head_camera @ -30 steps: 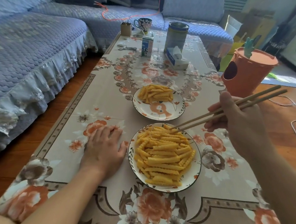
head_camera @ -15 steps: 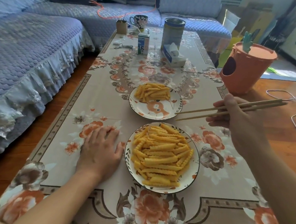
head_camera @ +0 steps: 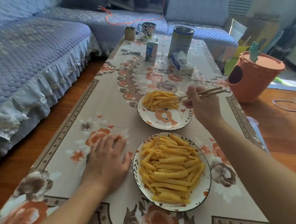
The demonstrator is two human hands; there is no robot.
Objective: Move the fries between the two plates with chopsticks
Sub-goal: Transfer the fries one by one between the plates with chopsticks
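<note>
Two plates of fries at frame centre, near plate (head_camera: 208, 183) below far plate (head_camera: 163, 123); two chopsticks (head_camera: 207, 92) pinched in right hand (head_camera: 202, 104) fingers, tips in the far pile of fries (head_camera: 157, 99); left hand (head_camera: 106, 160) fingers flat, together on tabletop (head_camera: 98, 108).

Printed matter, none legible. The milk carton (head_camera: 151, 51) at the far end of the table carries blue and white printing with a cow figure, the lettering too small to read. The tissue pack (head_camera: 181, 63) beside the tall tin (head_camera: 180, 39) shows a blue label with blurred characters; the tin's own side bears faint pale print, likewise unreadable.
</note>
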